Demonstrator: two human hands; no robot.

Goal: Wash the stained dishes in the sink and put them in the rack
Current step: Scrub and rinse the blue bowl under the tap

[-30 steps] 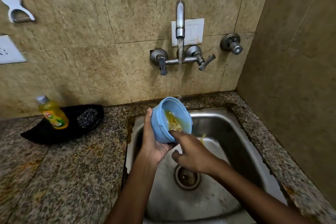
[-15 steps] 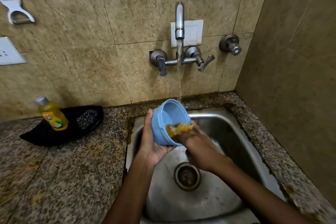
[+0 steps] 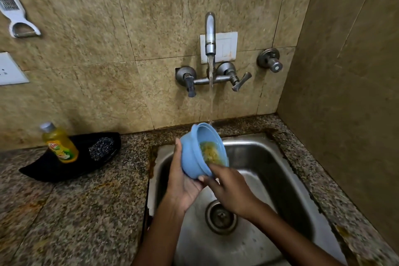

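Observation:
A small blue bowl with yellow food residue inside is held tilted over the steel sink, its mouth facing right. My left hand cups it from below and behind. My right hand is at the bowl's lower rim, fingers reaching into the opening. Water runs from the wall tap in a thin stream that falls just past the bowl's upper rim. No rack is in view.
The sink drain lies below my hands. On the granite counter to the left, a black tray holds a yellow dish-soap bottle and a steel scrubber. A grater hangs on the tiled wall.
My right hand scooped yellow residue out of the bowl half a second ago and now sits back at the rim. The bowl has stayed tilted in my left hand.

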